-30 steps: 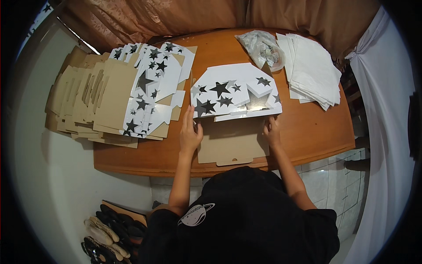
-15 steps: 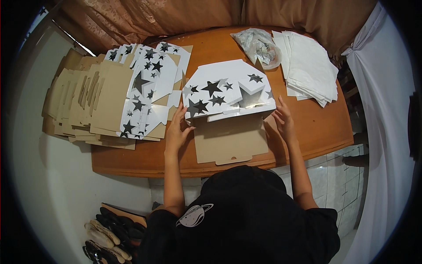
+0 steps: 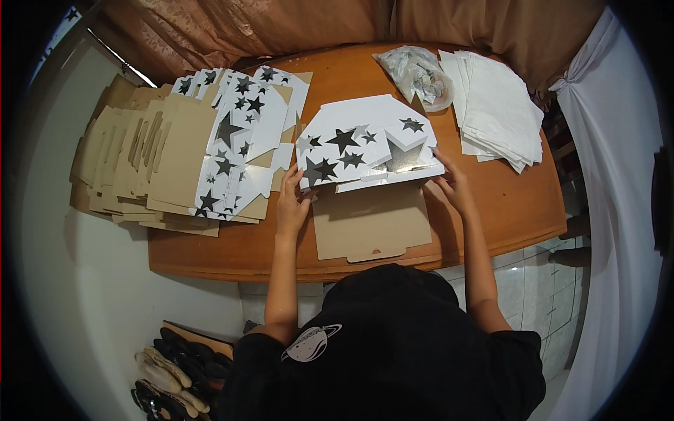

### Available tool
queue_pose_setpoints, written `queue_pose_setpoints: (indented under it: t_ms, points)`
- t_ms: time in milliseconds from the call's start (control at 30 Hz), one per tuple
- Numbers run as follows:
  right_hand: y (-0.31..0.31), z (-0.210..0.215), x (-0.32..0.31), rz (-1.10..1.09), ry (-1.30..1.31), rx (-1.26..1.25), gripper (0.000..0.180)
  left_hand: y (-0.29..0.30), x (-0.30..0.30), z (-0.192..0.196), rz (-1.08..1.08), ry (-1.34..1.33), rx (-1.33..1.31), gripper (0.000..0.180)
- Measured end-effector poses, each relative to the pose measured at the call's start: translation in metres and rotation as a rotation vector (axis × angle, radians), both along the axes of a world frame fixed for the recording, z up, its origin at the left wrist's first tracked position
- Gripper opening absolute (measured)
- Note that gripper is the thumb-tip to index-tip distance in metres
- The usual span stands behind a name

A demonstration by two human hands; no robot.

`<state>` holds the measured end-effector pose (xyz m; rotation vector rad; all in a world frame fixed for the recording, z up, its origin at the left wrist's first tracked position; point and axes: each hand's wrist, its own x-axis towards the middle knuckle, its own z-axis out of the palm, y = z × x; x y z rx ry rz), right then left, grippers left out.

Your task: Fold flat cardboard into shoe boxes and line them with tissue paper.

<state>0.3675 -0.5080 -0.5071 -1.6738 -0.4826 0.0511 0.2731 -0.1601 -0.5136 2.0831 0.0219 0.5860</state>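
Note:
A partly folded cardboard box [image 3: 368, 147], white with black and grey stars outside, stands in the middle of the table. Its plain brown panel [image 3: 372, 228] with a small notched tab lies flat toward me. At the box's left front corner, my left hand [image 3: 292, 203] grips the edge, fingers along the side and thumb toward the front. My right hand [image 3: 453, 184] holds the right front corner, with fingertips on the upper edge and the thumb lower down. The inside of the box is hidden by the raised white panel.
Flat unfolded cardboard boxes [image 3: 168, 151] are piled on the left of the wooden table [image 3: 491, 217]. At the far right lie a stack of white sheets [image 3: 495, 105] and a clear plastic bag [image 3: 414, 74] of small items. Footwear [image 3: 179, 372] is on the floor at lower left.
My right hand has closed in on the box's right corner and now touches its edge. The left hand keeps its hold. The whole view has shifted slightly.

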Motion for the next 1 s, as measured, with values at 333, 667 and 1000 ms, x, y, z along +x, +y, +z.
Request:
queue_pose_setpoints:
  t_ms: [333,667,1000]
  points:
    - [0.019,-0.028,0.009,-0.302,-0.253,-0.166,0.044,0.004,-0.002,-0.003,-0.033,0.018,-0.101,0.054]
    - [0.031,-0.024,0.01,-0.27,-0.609,-0.36,0.051,0.027,-0.012,-0.025,0.016,0.021,-0.107,0.061]
    - [0.006,0.003,-0.003,0.026,0.001,-0.069,0.049,0.006,-0.019,0.017,-0.02,0.107,0.017,0.062]
